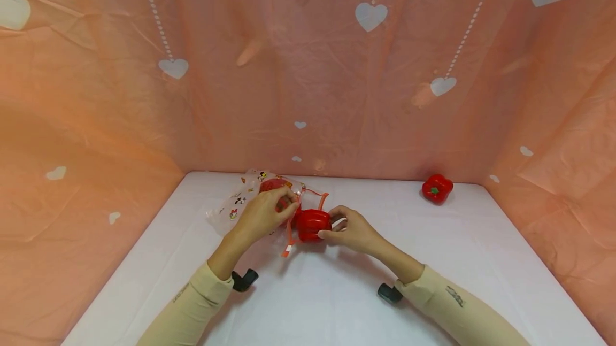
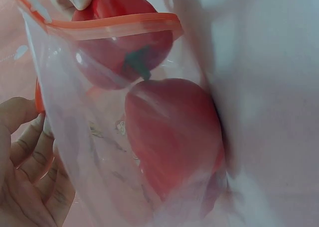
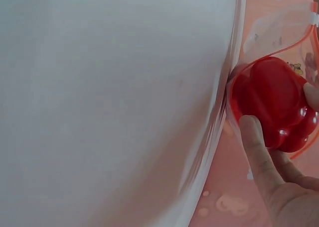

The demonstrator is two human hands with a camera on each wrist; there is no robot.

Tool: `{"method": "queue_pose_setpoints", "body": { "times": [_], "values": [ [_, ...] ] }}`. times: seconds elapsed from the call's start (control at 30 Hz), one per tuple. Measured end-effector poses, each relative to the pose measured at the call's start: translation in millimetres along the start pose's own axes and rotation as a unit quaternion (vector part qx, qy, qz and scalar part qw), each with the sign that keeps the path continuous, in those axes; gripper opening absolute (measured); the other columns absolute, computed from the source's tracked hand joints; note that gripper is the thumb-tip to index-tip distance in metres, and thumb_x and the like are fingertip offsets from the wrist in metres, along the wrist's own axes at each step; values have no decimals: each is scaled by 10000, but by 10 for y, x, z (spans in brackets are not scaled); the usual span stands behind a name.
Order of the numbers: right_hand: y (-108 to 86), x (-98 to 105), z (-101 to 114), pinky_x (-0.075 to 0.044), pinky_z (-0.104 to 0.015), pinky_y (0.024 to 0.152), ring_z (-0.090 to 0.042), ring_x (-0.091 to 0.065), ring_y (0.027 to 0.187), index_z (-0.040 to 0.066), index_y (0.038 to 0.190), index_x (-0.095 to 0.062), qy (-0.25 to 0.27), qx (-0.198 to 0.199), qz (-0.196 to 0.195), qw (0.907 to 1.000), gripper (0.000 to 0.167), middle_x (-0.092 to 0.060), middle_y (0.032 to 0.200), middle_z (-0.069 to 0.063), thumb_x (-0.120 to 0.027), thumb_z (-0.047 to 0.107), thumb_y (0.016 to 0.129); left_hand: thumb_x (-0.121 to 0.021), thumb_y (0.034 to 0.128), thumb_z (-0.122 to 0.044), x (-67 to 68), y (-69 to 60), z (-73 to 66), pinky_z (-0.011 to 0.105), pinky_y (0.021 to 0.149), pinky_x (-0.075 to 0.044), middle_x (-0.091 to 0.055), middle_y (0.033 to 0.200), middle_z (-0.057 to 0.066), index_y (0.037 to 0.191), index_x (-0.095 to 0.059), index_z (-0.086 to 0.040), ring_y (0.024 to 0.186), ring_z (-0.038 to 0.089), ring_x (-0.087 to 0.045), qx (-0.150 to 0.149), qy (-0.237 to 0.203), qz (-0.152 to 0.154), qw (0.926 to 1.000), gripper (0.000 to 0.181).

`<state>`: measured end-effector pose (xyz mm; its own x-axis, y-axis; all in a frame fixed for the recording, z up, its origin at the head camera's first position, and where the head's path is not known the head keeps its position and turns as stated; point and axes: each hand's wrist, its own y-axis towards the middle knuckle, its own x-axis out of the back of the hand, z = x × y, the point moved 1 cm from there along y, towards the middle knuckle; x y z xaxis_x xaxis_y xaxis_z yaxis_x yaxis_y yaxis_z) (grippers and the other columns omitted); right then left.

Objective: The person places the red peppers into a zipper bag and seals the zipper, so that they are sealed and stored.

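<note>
A red bell pepper [image 1: 313, 225] sits partway into the orange-edged mouth of a clear printed zip bag [image 1: 236, 202]. My right hand [image 1: 355, 232] grips this pepper from the right; in the right wrist view, thumb and fingers [image 3: 253, 132] lie around it. At the bag's left side, my left hand [image 1: 268, 213] pinches the orange edge, as the left wrist view shows. Another red pepper [image 2: 174, 132] lies deeper in the bag, seen through the plastic. The green stem [image 2: 138, 62] of the held pepper points into the bag.
A third red bell pepper [image 1: 437, 189] rests at the back right of the white table [image 1: 327, 303]. Behind and beside the table hangs an orange cloth [image 1: 327, 89] with white hearts. Black devices [image 1: 245, 280] sit at both wrists.
</note>
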<state>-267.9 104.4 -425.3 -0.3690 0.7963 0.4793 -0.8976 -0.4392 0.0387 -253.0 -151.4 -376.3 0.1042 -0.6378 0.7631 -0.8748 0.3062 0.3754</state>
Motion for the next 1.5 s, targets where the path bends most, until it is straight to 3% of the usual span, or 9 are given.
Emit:
{"method": "queue_pose_setpoints", "body": {
  "times": [0.47, 0.7, 0.9, 1.1, 1.5],
  "values": [
    [165, -157, 79, -635, -342, 742, -238, -764, 855, -73, 1252, -610, 501, -120, 18, 9987, 469, -700, 1123, -168, -849, 154, 919, -787, 997, -237, 7, -7, -4, 360, 749, -570, -758, 933, -52, 1057, -747, -186, 839, 129, -683, -28, 53, -11, 10000, 88],
    [246, -256, 90, -653, -457, 778, -344, -776, 909, -115, 1282, -582, 1156, -334, 20, 9927, 481, -683, 1155, -209, -827, 97, 926, -786, 995, -220, 4, -4, -7, 343, 719, -552, -751, 904, -61, 1041, -738, -184, 808, 114, -671, -47, -17, -17, 10000, 76],
    [273, -308, 126, -647, -372, 758, -209, -726, 916, -77, 1241, -639, 627, -280, -203, 9974, 449, -708, 1102, -149, -858, 136, 912, -787, 994, -216, 8, -13, -12, 358, 737, -568, -754, 907, -51, 1046, -734, -182, 823, 135, -686, -38, -38, -11, 10000, 81],
    [285, -370, 162, -584, -270, 729, -186, -687, 936, -36, 1204, -686, 229, -182, -299, 9991, 429, -738, 1053, -88, -878, 189, 894, -781, 998, -208, 9, -17, -1, 373, 762, -579, -760, 909, -46, 1052, -733, -172, 852, 154, -710, -100, -65, -11, 9999, 80],
    [354, -457, 186, -552, -250, 696, -138, -667, 832, -22, 1177, -687, 316, -179, -214, 9991, 419, -744, 1018, -74, -871, 223, 891, -769, 1004, -216, 3, -6, 5, 364, 741, -549, -749, 869, -69, 1044, -736, -177, 817, 136, -701, -119, -60, -138, 9998, 65]
  ]
}}
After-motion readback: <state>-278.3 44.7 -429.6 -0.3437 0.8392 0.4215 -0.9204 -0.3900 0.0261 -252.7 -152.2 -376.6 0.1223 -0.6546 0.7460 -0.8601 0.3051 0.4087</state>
